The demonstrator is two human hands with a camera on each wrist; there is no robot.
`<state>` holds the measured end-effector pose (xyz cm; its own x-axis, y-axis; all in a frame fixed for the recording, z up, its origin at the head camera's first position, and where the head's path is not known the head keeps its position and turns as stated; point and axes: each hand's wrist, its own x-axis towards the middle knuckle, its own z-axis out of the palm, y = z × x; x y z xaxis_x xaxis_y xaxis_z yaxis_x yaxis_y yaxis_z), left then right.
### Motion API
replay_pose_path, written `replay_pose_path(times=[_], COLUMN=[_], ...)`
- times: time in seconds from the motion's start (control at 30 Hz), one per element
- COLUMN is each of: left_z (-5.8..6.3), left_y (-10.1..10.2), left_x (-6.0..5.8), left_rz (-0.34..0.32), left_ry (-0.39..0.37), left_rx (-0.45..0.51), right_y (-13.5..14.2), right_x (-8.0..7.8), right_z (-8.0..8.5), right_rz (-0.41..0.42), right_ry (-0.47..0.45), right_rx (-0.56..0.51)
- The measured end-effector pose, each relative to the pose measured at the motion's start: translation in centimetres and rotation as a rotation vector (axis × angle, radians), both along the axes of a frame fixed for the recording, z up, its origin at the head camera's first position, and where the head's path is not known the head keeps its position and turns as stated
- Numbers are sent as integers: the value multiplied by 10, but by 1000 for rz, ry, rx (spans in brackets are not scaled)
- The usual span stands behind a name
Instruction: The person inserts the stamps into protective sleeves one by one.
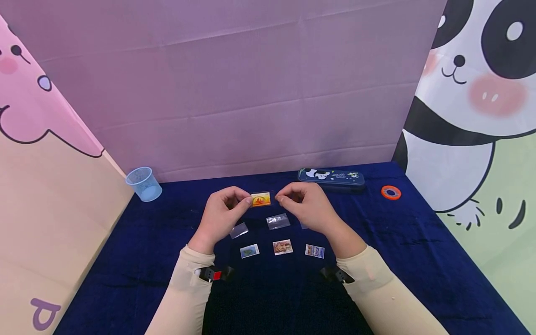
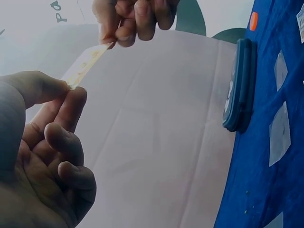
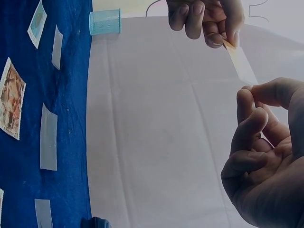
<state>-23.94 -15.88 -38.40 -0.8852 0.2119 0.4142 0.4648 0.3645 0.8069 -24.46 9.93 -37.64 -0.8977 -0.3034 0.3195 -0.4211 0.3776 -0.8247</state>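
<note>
- As three loose stamps (image 1: 282, 247) are laid nearest, between 4 and 7 o'clock of the held one, they are best left unbrushed by the sleeves.
- Beyond these, empty-looking clear pouches (image 1: 278, 222) are spread between 4 and 7 o'clock; one is partly covered by the right hand (image 1: 311, 204).
- Farther off, the yellow stamp (image 1: 262, 199) is held up off the table (image 1: 125, 270), with clear film (image 3: 244, 69) around or behind it; which, cannot be told.
- Its 9 o'clock end is pinched by the left hand (image 1: 222, 211), the film's 3 o'clock end by the right fingers; light, level edge pressure is advised, lest corners be creased.
</note>
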Motion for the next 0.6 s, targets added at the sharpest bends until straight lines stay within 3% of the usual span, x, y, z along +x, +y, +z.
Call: replay_pose_path(times=[0.6], left_z=[5], left_y=[-41], left_x=[-9], left_rz=[146], left_ry=[-10], left_rx=[-9], right_y=[-13], right_x=[-7], right_z=[-22], right_rz=[54], right_ry=[-56], right_rx=[81])
